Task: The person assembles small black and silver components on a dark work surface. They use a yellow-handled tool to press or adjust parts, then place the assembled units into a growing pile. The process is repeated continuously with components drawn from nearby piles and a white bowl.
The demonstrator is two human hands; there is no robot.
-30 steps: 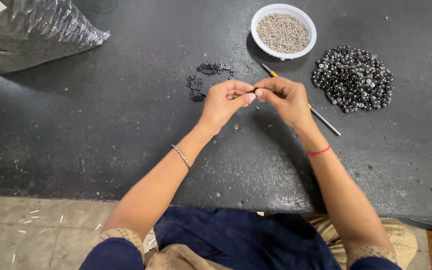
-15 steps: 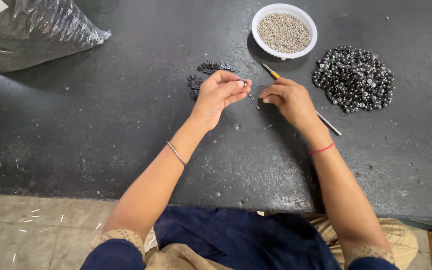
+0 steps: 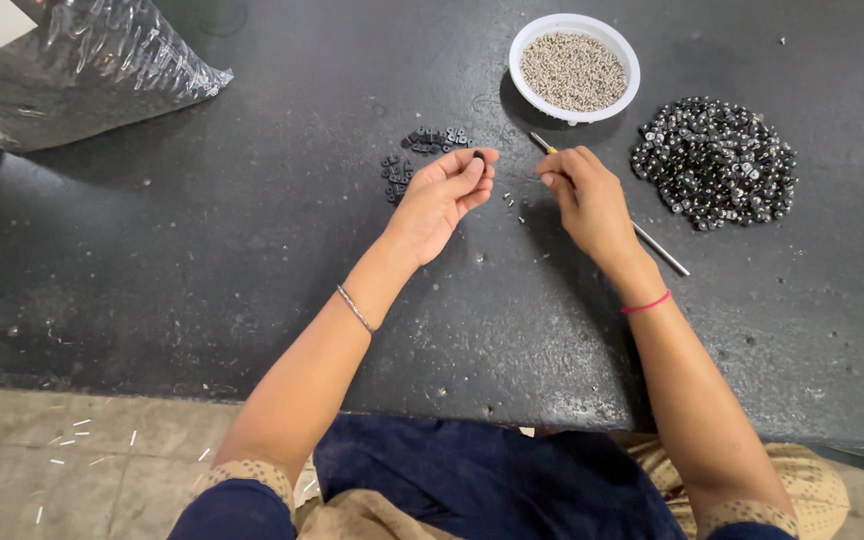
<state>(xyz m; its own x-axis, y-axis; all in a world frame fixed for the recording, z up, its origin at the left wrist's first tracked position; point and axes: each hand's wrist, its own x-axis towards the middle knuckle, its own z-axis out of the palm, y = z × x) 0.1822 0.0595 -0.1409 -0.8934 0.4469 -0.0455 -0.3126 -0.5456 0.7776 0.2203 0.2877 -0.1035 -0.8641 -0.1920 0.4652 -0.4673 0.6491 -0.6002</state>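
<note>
My left hand (image 3: 444,192) pinches a small black round part (image 3: 478,157) between thumb and fingertips, palm turned up, just right of a little cluster of finished black parts (image 3: 414,157). My right hand (image 3: 586,196) hovers a short way to the right with fingers curled; whether it holds a tiny pin I cannot tell. It lies over a thin metal tool with a yellow tip (image 3: 543,144) resting on the dark table (image 3: 202,260). A white bowl of small silvery pins (image 3: 574,68) stands behind, and a heap of shiny black beads (image 3: 716,162) lies to the right.
A large clear plastic bag of dark parts (image 3: 72,62) sits at the back left. A few loose pins (image 3: 512,205) lie between my hands. The table's front edge runs just above my lap, with a tiled floor (image 3: 42,460) at left.
My hands were joined together a second ago; they have since drawn apart, the left keeping the black part and the right moving off to the right.
</note>
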